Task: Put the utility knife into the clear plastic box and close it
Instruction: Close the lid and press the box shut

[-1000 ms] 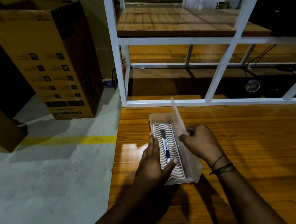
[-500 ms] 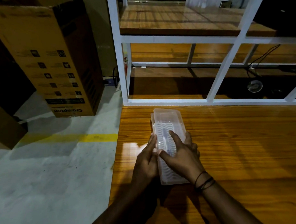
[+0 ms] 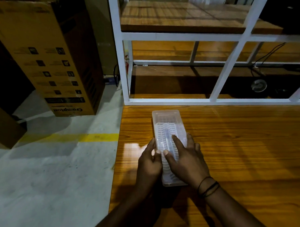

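The clear plastic box [image 3: 166,120] lies lengthwise on the wooden table [image 3: 244,151], near its left edge, with its lid down flat. Through the lid I see a white wavy insert and the utility knife [image 3: 167,137] as a faint grey bar along the middle. My left hand [image 3: 148,163] grips the box's left side, thumb on the lid. My right hand [image 3: 185,157] rests on top of the lid with fingers spread, thumb beside the left thumb. The box's near half is hidden under both hands.
A white metal shelf frame [image 3: 123,62] with wooden boards stands along the table's far edge. A tall cardboard carton [image 3: 51,56] stands on the concrete floor at left, beyond a yellow floor line [image 3: 94,137]. Cables and a small round object [image 3: 258,85] lie behind the frame.
One second ago the lid stood upright in my right hand and the knife lay in the open box. The lid has swung down, and both hands now press on the shut box.
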{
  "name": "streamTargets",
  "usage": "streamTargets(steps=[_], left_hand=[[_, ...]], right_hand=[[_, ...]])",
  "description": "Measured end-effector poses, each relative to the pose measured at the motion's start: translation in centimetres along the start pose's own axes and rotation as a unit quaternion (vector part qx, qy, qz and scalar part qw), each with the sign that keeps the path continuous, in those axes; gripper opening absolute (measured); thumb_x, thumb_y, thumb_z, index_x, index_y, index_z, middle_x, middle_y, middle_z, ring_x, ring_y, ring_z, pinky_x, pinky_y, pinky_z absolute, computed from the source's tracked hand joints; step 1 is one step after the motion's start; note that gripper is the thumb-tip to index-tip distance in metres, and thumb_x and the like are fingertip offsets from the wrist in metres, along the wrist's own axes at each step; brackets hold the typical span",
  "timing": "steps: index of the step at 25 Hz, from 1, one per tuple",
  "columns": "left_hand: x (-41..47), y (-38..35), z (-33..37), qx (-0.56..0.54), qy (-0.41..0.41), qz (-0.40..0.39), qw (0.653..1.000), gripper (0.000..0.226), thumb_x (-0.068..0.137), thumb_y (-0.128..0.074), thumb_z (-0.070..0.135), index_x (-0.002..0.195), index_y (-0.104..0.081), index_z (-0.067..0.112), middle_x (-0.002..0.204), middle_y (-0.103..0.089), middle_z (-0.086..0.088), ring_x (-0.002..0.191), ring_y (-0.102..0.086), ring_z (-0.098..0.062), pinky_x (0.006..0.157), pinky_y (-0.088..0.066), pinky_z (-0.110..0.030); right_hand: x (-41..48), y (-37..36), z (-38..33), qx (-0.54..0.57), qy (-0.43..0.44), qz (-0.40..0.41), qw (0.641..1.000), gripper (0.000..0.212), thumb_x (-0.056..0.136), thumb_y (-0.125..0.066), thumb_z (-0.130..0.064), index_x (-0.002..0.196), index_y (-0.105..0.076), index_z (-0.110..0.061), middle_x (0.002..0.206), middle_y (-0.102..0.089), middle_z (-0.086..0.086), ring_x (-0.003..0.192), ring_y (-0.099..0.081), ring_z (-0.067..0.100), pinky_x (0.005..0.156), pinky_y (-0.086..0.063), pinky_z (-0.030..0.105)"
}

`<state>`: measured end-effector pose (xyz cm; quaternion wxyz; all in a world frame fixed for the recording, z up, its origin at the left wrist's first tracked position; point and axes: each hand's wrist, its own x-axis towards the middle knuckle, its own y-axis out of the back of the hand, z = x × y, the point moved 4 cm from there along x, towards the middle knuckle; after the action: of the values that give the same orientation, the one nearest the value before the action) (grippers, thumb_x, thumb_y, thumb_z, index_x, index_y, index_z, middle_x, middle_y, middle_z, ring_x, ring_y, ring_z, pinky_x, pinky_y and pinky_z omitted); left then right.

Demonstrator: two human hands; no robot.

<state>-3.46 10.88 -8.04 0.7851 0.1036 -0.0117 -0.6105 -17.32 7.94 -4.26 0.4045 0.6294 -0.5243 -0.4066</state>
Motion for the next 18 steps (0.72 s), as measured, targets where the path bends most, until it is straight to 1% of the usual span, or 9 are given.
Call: streamTargets(steps=[1, 3, 4, 7, 9, 11, 13, 16, 18], left_hand=[[-0.2, -0.2, 0.4, 0.041, 0.002, 0.004, 0.999, 0.05, 0.105, -0.052, 0.025, 0.154, -0.04, 0.029, 0.143, -0.056, -0.002, 0.128, -0.058, -0.018, 0.104, -0.052, -0.033], [-0.8, -0.7, 0.6, 0.124, 0.01, 0.0, 0.992, 0.055, 0.106, -0.046, 0.037, 0.158, -0.03, 0.034, 0.138, -0.053, -0.006, 0.124, -0.057, -0.021, 0.099, -0.047, -0.031], [-1.0, -0.8, 0.3, 0.144, 0.012, -0.006, 0.989, 0.056, 0.106, -0.043, 0.043, 0.159, -0.026, 0.038, 0.136, -0.054, -0.008, 0.121, -0.059, -0.022, 0.097, -0.048, -0.031], [-1.1, -0.9, -0.5, 0.148, 0.018, -0.023, 0.989, 0.06, 0.101, -0.032, 0.063, 0.158, -0.019, 0.049, 0.137, -0.06, -0.007, 0.119, -0.061, -0.021, 0.1, -0.053, -0.042], [-1.2, -1.0, -0.5, 0.141, 0.014, -0.029, 0.989, 0.066, 0.096, -0.028, 0.069, 0.158, -0.016, 0.05, 0.138, -0.061, -0.006, 0.121, -0.061, -0.021, 0.101, -0.053, -0.045], [-1.3, -1.1, -0.1, 0.144, 0.014, -0.029, 0.989, 0.063, 0.1, -0.03, 0.063, 0.159, -0.016, 0.046, 0.138, -0.06, -0.007, 0.121, -0.06, -0.021, 0.102, -0.052, -0.043], [-1.3, -1.1, 0.4, 0.148, 0.015, -0.026, 0.989, 0.06, 0.105, -0.037, 0.052, 0.161, -0.018, 0.04, 0.14, -0.056, -0.008, 0.124, -0.057, -0.023, 0.103, -0.049, -0.039], [-0.9, -0.6, 0.8, 0.12, 0.006, -0.029, 0.992, 0.06, 0.105, -0.047, 0.043, 0.16, -0.024, 0.037, 0.139, -0.055, -0.009, 0.123, -0.057, -0.022, 0.097, -0.047, -0.031], [-0.5, -0.3, 0.9, 0.116, 0.01, -0.029, 0.993, 0.061, 0.104, -0.051, 0.038, 0.16, -0.026, 0.034, 0.137, -0.055, -0.009, 0.123, -0.057, -0.022, 0.094, -0.043, -0.027]], right_hand=[[-0.1, 0.0, 0.1, -0.003, 0.002, 0.008, 1.0, 0.068, 0.094, -0.035, -0.066, 0.155, -0.017, -0.04, 0.164, -0.008, 0.014, 0.141, -0.021, 0.038, 0.113, -0.032, 0.046], [-0.5, -0.1, 0.2, -0.005, -0.002, 0.014, 1.0, 0.064, 0.096, -0.032, -0.063, 0.154, -0.016, -0.041, 0.163, -0.01, 0.013, 0.14, -0.023, 0.037, 0.111, -0.035, 0.045], [-0.6, -0.1, 0.3, -0.001, -0.009, 0.013, 1.0, 0.064, 0.097, -0.032, -0.063, 0.155, -0.016, -0.042, 0.162, -0.011, 0.012, 0.14, -0.024, 0.037, 0.11, -0.036, 0.045], [-0.5, -0.3, 0.6, 0.023, -0.025, 0.008, 0.999, 0.066, 0.095, -0.032, -0.066, 0.155, -0.011, -0.045, 0.154, -0.019, 0.013, 0.136, -0.034, 0.037, 0.104, -0.043, 0.044], [-0.3, -0.5, 1.0, 0.033, -0.028, 0.002, 0.999, 0.068, 0.094, -0.031, -0.068, 0.154, -0.008, -0.047, 0.149, -0.023, 0.012, 0.13, -0.043, 0.036, 0.1, -0.046, 0.042], [-0.3, -0.5, 1.1, 0.041, -0.025, 0.002, 0.999, 0.067, 0.094, -0.033, -0.067, 0.154, -0.009, -0.047, 0.146, -0.026, 0.011, 0.126, -0.048, 0.034, 0.096, -0.048, 0.04], [-0.1, -0.7, 1.3, 0.055, -0.025, 0.016, 0.998, 0.068, 0.094, -0.035, -0.066, 0.154, -0.012, -0.045, 0.143, -0.028, 0.01, 0.124, -0.05, 0.032, 0.095, -0.05, 0.039], [0.6, -0.7, 1.6, 0.109, -0.035, 0.041, 0.993, 0.069, 0.095, -0.044, -0.059, 0.155, -0.02, -0.034, 0.144, -0.033, 0.013, 0.126, -0.049, 0.033, 0.098, -0.049, 0.039], [0.9, -0.7, 2.1, 0.123, -0.036, 0.041, 0.991, 0.069, 0.095, -0.044, -0.059, 0.156, -0.02, -0.035, 0.142, -0.039, 0.013, 0.126, -0.05, 0.033, 0.1, -0.047, 0.039]])
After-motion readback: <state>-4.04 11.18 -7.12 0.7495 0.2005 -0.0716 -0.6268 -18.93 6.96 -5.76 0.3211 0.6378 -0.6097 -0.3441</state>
